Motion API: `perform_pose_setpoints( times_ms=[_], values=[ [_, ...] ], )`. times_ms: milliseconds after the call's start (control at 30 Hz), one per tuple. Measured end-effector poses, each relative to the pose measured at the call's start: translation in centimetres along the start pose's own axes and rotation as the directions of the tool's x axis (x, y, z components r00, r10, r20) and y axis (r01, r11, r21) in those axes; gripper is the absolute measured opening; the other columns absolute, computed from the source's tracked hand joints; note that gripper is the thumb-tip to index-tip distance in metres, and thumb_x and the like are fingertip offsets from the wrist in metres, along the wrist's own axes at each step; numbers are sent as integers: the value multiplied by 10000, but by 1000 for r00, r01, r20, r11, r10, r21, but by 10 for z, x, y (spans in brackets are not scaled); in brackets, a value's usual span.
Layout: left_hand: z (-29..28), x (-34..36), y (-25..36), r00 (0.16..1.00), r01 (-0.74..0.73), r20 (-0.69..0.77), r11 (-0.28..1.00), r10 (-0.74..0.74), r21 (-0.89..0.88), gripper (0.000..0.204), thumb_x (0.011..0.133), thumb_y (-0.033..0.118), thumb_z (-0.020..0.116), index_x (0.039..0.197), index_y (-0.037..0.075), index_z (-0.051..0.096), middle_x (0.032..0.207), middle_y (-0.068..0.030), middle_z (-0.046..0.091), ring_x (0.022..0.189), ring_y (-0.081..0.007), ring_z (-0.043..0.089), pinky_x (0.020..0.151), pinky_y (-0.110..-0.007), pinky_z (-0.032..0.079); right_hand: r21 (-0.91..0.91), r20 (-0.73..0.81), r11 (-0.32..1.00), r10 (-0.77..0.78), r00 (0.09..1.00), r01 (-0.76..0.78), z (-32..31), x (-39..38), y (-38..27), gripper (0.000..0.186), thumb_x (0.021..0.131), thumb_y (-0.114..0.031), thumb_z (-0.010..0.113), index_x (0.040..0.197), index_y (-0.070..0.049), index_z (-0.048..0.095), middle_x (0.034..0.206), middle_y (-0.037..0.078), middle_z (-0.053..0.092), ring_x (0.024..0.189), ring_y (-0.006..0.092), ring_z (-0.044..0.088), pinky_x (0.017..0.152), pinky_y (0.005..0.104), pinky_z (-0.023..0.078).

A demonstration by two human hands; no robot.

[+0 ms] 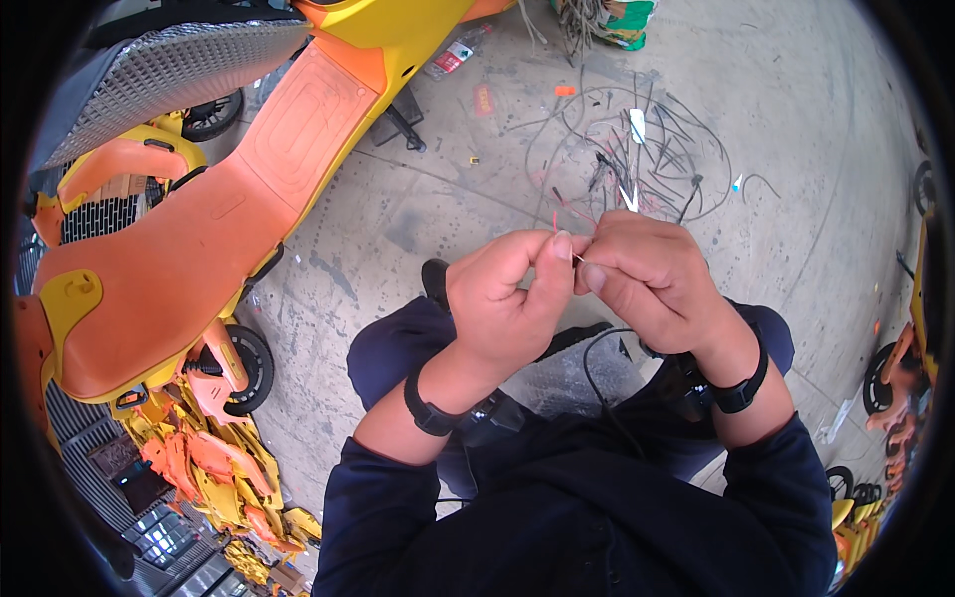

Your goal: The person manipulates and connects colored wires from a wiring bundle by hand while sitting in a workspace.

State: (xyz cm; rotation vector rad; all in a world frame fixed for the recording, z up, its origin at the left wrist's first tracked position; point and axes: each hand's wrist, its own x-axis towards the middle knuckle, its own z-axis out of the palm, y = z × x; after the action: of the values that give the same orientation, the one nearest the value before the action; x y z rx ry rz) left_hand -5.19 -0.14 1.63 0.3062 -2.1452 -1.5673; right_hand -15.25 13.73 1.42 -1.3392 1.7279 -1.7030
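My left hand [507, 298] and my right hand [647, 279] meet in front of me, each pinching thin wire between thumb and forefinger. A short red piece of wire [555, 221] sticks up from the left fingertips, and a fine pale strand [580, 258] shows between the two thumbs. The exact joint is too small to make out. Beyond my hands a loose tangle of thin cables [603, 169] lies on the floor with a white tag [637, 125] among them.
A yellow and orange scooter [298, 129] stands at left, above a pile of body parts [214, 468]. A plastic bottle [453, 55] and green bag [627, 30] lie at the back. Scooters [900, 358] line the right edge. I squat on the concrete floor [816, 179].
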Motion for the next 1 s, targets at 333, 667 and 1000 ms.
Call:
perform_pose_setpoints(
  times_ms=[333,667,1000],
  values=[
    [0,-2,0,993,115,17,985,-114,-126,184,935,89,578,866,-42,687,648,-58,662,607,-62,611,558,-212,480,-6,4,1000,-10,1000,10,-1,0,0,60,812,-6,555,790,-25,607,687,79,584,602,269,537,592,350,424],
    [0,2,8,942,327,61,870,-329,-368,255,975,138,531,882,-64,657,818,-119,700,693,-122,657,658,-255,545,40,21,999,5,1000,-6,-5,1,-3,67,811,5,548,786,-14,607,686,90,587,601,274,533,592,351,422],
    [-4,7,2,873,477,190,701,-450,-531,325,998,219,478,881,-49,621,853,-176,697,741,-198,684,698,-312,561,126,3,992,5,1000,-5,-8,1,-3,92,830,-12,539,784,-7,618,675,75,587,600,247,529,574,332,418]
  ],
)
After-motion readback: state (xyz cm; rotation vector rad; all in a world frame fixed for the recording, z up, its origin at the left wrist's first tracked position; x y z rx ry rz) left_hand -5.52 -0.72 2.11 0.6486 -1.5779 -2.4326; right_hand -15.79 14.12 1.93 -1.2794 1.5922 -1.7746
